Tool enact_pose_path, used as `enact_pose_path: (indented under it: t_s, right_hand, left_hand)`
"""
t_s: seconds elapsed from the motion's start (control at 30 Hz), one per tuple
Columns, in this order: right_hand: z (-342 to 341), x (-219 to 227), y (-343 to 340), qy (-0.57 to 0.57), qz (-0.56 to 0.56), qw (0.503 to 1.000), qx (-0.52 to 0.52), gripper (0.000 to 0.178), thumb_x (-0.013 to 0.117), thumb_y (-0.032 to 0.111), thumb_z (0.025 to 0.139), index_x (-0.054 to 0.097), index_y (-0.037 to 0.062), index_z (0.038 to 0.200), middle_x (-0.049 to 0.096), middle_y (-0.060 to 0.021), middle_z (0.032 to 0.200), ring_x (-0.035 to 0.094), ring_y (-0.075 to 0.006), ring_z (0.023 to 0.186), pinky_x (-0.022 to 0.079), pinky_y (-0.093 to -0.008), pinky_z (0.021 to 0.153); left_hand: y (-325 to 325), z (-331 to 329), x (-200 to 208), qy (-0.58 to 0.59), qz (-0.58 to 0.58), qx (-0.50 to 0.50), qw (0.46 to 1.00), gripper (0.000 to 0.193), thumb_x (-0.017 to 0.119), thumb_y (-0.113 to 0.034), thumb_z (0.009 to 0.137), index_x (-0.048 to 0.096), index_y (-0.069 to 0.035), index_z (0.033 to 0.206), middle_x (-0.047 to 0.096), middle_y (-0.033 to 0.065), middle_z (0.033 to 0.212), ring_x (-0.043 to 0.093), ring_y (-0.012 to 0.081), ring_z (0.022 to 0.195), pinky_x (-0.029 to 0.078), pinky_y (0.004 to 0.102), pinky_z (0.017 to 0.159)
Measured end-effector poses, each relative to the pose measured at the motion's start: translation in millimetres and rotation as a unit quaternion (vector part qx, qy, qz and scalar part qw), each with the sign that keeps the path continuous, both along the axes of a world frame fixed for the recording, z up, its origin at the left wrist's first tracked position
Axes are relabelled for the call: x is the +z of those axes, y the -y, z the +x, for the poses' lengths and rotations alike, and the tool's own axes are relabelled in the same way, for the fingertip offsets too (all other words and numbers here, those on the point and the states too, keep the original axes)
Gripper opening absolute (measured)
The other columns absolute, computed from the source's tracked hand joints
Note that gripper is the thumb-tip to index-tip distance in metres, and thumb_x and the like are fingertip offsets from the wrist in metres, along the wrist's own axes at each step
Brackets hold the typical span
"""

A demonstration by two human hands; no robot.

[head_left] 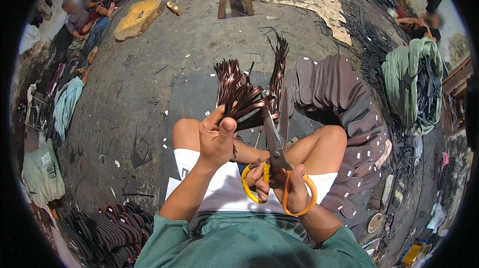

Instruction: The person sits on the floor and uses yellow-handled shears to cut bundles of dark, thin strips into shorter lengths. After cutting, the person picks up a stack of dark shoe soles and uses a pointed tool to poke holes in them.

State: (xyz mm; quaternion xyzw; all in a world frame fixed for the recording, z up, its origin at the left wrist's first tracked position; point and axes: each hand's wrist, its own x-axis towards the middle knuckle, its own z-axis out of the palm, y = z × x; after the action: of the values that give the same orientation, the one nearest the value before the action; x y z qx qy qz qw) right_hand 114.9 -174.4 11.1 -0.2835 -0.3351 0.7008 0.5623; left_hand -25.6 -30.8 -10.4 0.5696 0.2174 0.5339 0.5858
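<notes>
Your green shirt (214,245) fills the bottom centre; mid-frame, the fingers of your left hand (215,140) clasp brown strips (245,107), those of your right hand (297,188) grip scissors (278,157), blades parted.

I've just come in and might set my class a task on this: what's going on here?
Someone in a green shirt sits with bent legs, holding a bunch of shiny brown strips in the left hand. The right hand grips large scissors, their blades parted and close to the strips. More bundles of strips lie just ahead, and brown shoe soles lie in a curved row to the right.
</notes>
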Motion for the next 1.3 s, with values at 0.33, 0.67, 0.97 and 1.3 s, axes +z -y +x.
enact_pose_path:
  t_s: [0.33,0.67,0.97,1.3]
  right_hand:
    - [22,6,-3,0.144,0.041,0.989,-0.011,0.077,0.030,0.068,0.095,0.052,-0.0044,0.112,0.045,-0.0048,0.080,0.045,-0.0135,0.072,0.041,-0.0272,0.064]
    - [13,3,0,0.002,0.013,1.000,0.009,0.076,0.028,0.067,0.096,0.052,-0.0027,0.112,0.047,-0.0047,0.078,0.047,-0.0145,0.070,0.040,-0.0272,0.062]
    - [14,17,-13,-0.021,-0.076,0.997,-0.009,0.090,0.019,0.082,0.085,0.052,0.0010,0.107,0.044,-0.0016,0.075,0.044,-0.0139,0.066,0.039,-0.0289,0.063]
    - [11,-14,-9,0.106,-0.088,0.990,-0.042,0.078,0.040,0.080,0.084,0.048,0.0029,0.085,0.039,0.0037,0.062,0.035,-0.0032,0.051,0.031,-0.0189,0.043]
  left_hand:
    - [7,8,13,-0.032,-0.051,-0.057,0.997,0.049,0.062,-0.037,0.095,0.057,-0.001,0.127,0.063,-0.0010,0.089,0.044,0.0006,0.061,0.032,0.0171,0.050]
    - [7,12,4,-0.021,0.045,0.061,0.997,0.035,0.069,-0.023,0.092,0.059,0.001,0.115,0.066,-0.0008,0.086,0.057,0.0058,0.069,0.047,0.0202,0.061]
    - [6,6,4,-0.111,0.182,-0.050,0.976,0.037,0.071,-0.013,0.088,0.060,0.004,0.119,0.072,0.0106,0.098,0.064,0.0090,0.078,0.053,0.0240,0.073]
    - [5,6,-8,-0.058,0.062,-0.001,0.996,0.033,0.065,-0.020,0.094,0.060,0.003,0.117,0.071,0.0060,0.094,0.059,0.0073,0.077,0.048,0.0232,0.070]
